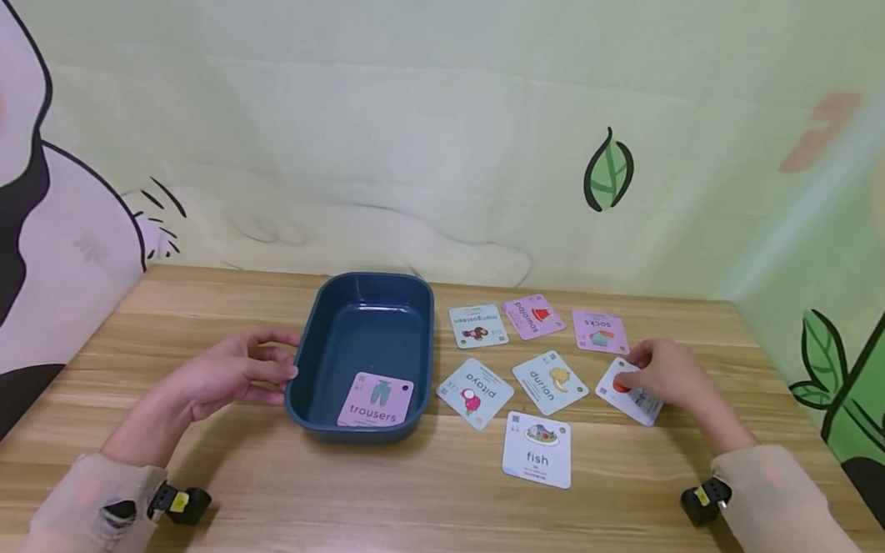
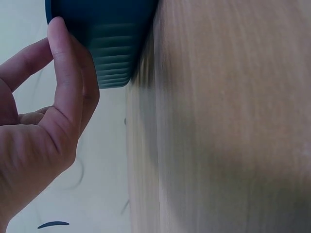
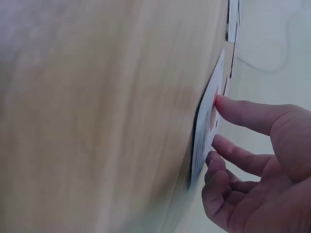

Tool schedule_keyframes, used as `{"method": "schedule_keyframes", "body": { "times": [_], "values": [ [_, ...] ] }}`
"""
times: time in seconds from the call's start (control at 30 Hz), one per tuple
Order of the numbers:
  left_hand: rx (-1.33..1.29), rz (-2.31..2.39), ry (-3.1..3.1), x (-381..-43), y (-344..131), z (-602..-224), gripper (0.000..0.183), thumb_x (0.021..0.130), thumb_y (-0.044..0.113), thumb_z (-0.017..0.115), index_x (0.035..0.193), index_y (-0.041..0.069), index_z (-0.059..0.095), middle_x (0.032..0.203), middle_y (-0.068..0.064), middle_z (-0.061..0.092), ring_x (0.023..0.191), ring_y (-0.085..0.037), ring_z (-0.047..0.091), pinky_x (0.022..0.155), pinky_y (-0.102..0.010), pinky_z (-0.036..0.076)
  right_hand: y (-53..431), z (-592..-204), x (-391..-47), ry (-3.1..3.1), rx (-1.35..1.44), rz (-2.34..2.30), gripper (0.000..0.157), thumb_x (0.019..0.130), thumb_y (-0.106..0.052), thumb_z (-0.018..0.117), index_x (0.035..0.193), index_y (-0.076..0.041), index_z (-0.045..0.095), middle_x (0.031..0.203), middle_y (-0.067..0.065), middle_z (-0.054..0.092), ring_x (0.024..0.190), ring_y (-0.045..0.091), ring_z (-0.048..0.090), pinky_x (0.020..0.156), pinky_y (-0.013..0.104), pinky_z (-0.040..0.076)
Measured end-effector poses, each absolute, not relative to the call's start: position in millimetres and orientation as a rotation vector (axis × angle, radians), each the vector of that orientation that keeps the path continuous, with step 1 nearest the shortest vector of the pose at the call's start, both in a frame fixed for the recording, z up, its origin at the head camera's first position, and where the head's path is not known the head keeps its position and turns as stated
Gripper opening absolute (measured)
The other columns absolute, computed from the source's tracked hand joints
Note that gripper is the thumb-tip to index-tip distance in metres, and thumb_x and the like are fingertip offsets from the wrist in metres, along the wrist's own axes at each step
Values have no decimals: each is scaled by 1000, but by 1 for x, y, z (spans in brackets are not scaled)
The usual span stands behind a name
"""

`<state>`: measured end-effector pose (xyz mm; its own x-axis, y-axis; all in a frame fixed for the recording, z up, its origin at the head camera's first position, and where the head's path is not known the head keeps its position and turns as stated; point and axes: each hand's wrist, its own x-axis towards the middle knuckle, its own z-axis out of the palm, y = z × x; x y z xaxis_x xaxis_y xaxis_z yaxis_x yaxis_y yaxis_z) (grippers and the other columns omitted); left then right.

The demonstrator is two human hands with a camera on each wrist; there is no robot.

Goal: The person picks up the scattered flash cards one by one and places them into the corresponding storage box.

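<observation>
- Your left hand [image 1: 236, 370] touches the left side of the blue tray [image 1: 357, 335], its fingers loosely bent and slightly apart.
- Your right hand [image 1: 666, 373] pinches the red-pictured card [image 1: 629, 408] between thumb and fingers, just beside the socks card [image 1: 600, 333].
- The trousers card [image 1: 378, 400] lies inside the tray.

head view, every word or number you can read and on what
"trousers": purple card in the tub
"fish": front card
"pitaya": pink-fruit card
"durian": yellow-fruit card
"mangosteen": dark-fruit card
"pajamas": red-garment card
"socks": rightmost purple card
"me", rest covered: rightmost card, at right hand
Too small to read: cards' fine print, anything on yellow wrist stickers.
</observation>
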<state>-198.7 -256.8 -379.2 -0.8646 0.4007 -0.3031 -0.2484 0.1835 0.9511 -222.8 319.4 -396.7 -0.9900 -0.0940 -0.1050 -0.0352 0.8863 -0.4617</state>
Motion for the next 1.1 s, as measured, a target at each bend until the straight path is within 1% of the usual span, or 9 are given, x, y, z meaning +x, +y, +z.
{"method": "schedule_keyframes", "body": {
  "times": [0.17,0.27,0.43,0.53,0.63,0.73,0.83,0.93,1.1],
  "values": [
    [148,1732,1966,-199,-257,-380,62,101,6,64,150,-8,29,113,-18,54,89,-25,66,85,-42,60,322,-398,-224,2885,-77,-760,43,83,-23,83,103,9,63,90,14,63,80,26,57,67,33,45],
    [146,1731,1968,-198,-257,-379,62,101,6,64,150,-8,29,113,-18,54,88,-25,66,85,-43,60,324,-398,-225,2849,-69,-795,44,84,-23,83,104,10,61,89,14,61,78,25,57,65,32,46],
    [144,1728,1970,-198,-256,-379,62,101,6,64,149,-8,29,113,-18,54,89,-26,67,86,-43,60,329,-397,-225,2770,-26,-883,38,87,-20,80,102,9,62,88,13,60,76,22,58,63,31,49],
    [139,1728,1966,-198,-256,-378,62,101,7,64,149,-7,29,113,-18,54,89,-26,67,86,-43,60,333,-396,-225,2740,-16,-932,34,88,-19,78,101,8,65,90,12,62,78,22,57,65,31,47],
    [139,1726,1964,-198,-256,-378,62,101,7,64,150,-7,29,114,-18,54,89,-26,67,86,-43,60,335,-395,-226,2730,-33,-936,36,89,-22,78,106,8,67,94,12,64,83,24,56,68,31,45],
    [143,1722,1966,-198,-257,-378,63,101,7,64,150,-7,28,115,-19,54,89,-26,66,86,-43,60,337,-393,-224,2698,-54,-954,42,90,-23,77,115,9,66,99,13,65,87,24,55,71,32,44],
    [148,1720,1963,-198,-257,-378,63,101,7,64,150,-7,28,115,-19,54,90,-26,66,86,-42,60,339,-391,-223,2631,-42,-1034,45,92,-21,75,123,10,64,93,9,64,77,21,54,63,28,42],
    [150,1721,1960,-199,-257,-379,63,101,7,64,150,-7,28,115,-19,54,90,-26,66,86,-42,60,341,-392,-223,2574,-36,-1105,44,93,-17,73,125,10,62,85,3,60,68,16,49,55,26,39],
    [147,1726,1958,-199,-257,-379,63,101,6,65,150,-7,29,115,-19,55,89,-26,66,85,-42,60,346,-391,-223,2534,-64,-1149,40,94,-15,71,123,10,62,84,1,59,66,15,50,53,24,38]
  ]
}}
